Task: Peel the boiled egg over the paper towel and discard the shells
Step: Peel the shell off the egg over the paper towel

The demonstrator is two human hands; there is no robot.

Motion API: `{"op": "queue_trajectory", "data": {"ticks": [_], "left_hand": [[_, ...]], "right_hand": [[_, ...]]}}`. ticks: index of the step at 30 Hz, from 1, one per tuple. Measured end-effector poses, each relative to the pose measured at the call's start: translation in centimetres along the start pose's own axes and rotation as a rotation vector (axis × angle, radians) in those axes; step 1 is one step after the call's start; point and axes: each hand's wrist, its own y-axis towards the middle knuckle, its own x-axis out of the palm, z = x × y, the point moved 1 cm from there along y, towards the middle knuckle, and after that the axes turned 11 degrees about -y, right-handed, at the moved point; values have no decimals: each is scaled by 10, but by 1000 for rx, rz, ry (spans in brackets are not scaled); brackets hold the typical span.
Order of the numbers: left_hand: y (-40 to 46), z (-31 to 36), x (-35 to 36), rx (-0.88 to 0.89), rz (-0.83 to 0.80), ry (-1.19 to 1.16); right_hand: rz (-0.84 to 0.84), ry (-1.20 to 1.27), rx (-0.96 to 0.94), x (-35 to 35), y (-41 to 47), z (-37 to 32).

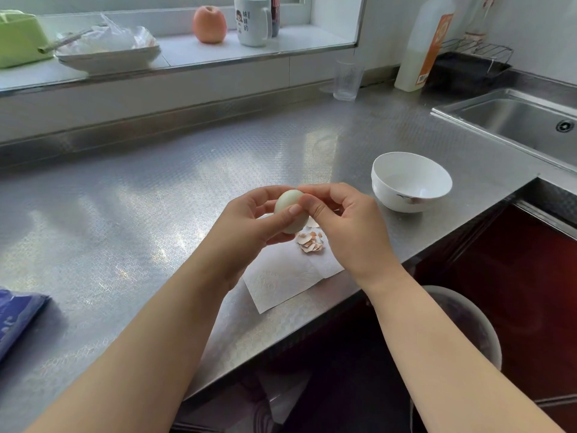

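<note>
A boiled egg (287, 204), smooth and pale, is held above the paper towel (281, 282). My left hand (249, 223) grips it from the left, thumb across its front. My right hand (340, 223) touches its right side with thumb and fingertips pinched against it. A small heap of brownish shell pieces (310, 240) lies on the towel right under the egg. The towel is a white sheet near the counter's front edge, partly hidden by my hands.
A white bowl (411, 181) stands to the right of my hands. A steel sink (515, 123) is at far right. A glass (347, 79) and bottle (424, 45) stand behind. A lined bin (468, 326) sits below the counter edge. A blue cloth (15, 317) lies left.
</note>
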Motion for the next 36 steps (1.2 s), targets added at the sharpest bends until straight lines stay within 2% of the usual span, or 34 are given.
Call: {"op": "queue_trajectory", "data": {"ticks": [6,9,12,18,21,25,27,33,36], "left_hand": [[1,0,1,-9,2,-10],[1,0,1,-20,-5,-16],[1,-1,1,-30,-11,-17],[1,1,0,-42,24,-85],[2,2,-3,-43,55,-178],[4,4,-6,-69,71,-323],[5,3,-7,-83,73,-358],[5,4,-6,-110,79,-460],[3,6,-5,-137,91,-520]], "right_hand": [[137,-328,-195,3,0,1],[173,-404,-234,6,0,1],[150,-404,-201,7,1,0],[64,-125,47,3,5,1],[30,-189,74,-3,5,6],[-175,-395,64,-5,1,14],[-215,-446,36,-5,-1,15],[-99,-432,0,-3,-2,14],[-100,-443,3,-2,-2,13]]}}
